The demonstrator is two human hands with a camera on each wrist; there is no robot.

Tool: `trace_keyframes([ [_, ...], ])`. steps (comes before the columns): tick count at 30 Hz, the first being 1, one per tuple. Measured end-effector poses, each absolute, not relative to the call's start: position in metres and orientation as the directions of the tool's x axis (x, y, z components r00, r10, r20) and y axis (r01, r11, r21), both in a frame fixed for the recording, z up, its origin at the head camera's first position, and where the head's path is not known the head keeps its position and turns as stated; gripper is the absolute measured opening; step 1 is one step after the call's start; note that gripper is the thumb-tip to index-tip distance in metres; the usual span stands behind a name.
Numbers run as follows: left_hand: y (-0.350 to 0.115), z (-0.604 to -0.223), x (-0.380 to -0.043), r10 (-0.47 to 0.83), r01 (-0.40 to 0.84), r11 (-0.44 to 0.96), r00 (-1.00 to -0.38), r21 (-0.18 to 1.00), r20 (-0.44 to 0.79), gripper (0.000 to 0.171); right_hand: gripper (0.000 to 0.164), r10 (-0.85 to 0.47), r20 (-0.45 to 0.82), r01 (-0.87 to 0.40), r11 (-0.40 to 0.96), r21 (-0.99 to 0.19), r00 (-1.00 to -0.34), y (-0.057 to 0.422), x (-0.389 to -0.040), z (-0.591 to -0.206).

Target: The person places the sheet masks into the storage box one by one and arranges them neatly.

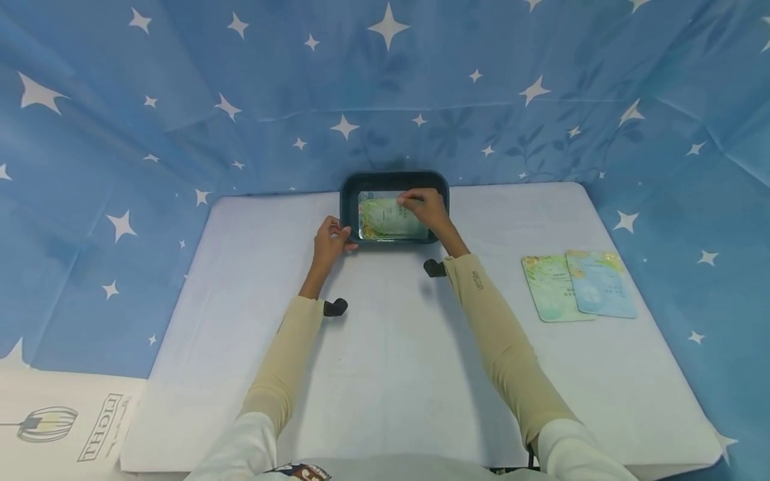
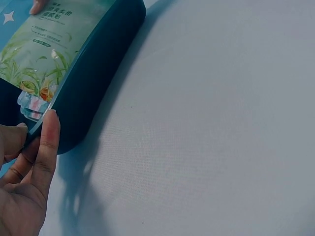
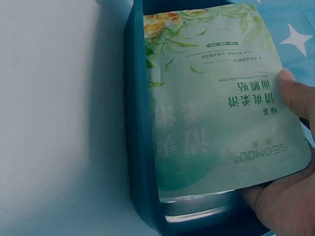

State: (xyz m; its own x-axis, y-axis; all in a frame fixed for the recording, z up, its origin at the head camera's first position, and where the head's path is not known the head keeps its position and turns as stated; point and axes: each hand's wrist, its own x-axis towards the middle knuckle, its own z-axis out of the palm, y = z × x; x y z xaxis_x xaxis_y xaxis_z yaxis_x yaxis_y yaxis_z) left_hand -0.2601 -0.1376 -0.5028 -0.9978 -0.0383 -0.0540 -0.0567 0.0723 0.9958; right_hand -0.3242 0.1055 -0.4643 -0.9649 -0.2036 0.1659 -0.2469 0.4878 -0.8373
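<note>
A dark teal rectangular basin (image 1: 394,178) stands at the table's far edge. My left hand (image 1: 328,243) pinches its front left rim, thumb inside and fingers outside. In the basin lies a green face mask packet (image 3: 216,108) printed with flowers and leaves. My right hand (image 1: 430,210) reaches in over the far side and pinches that packet by its edge, thumb on top and fingers beneath. In the right wrist view the packet is raised at a slant, with a shiny silvery edge (image 3: 197,211) showing below it. What lies under it is mostly hidden.
To the right on the white table (image 1: 385,374), a green packet (image 1: 550,294) lies partly beneath a light blue packet (image 1: 604,287). A blue star-patterned cloth (image 1: 385,80) hangs behind and around the table. Black camera mounts stick out from both wrists.
</note>
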Motion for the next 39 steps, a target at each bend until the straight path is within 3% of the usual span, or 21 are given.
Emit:
trace_keyframes([
  [9, -0.138, -0.502, -0.260, -0.018, -0.026, 0.085, -1.000, 0.996, -0.025, 0.028, 0.026, -0.188, 0.159, -0.240, 0.575, -0.782, -0.969, 0.111, -0.324, -0.465],
  [16, -0.140, -0.530, -0.272, -0.062, -0.015, 0.083, -0.998, 0.996, -0.010, 0.020, 0.027, -0.126, 0.199, -0.232, 0.651, -0.722, -0.972, 0.111, -0.322, -0.470],
  [23, -0.139, -0.535, -0.272, -0.082, 0.005, 0.097, -0.997, 0.995, 0.013, 0.020, 0.035, -0.111, 0.158, -0.191, 0.681, -0.707, -0.981, 0.112, -0.319, -0.473],
  [39, -0.139, -0.504, -0.260, -0.025, -0.033, 0.121, -0.999, 0.992, -0.030, 0.026, 0.048, -0.090, 0.156, -0.173, 0.716, -0.677, -0.984, 0.103, -0.312, -0.485],
])
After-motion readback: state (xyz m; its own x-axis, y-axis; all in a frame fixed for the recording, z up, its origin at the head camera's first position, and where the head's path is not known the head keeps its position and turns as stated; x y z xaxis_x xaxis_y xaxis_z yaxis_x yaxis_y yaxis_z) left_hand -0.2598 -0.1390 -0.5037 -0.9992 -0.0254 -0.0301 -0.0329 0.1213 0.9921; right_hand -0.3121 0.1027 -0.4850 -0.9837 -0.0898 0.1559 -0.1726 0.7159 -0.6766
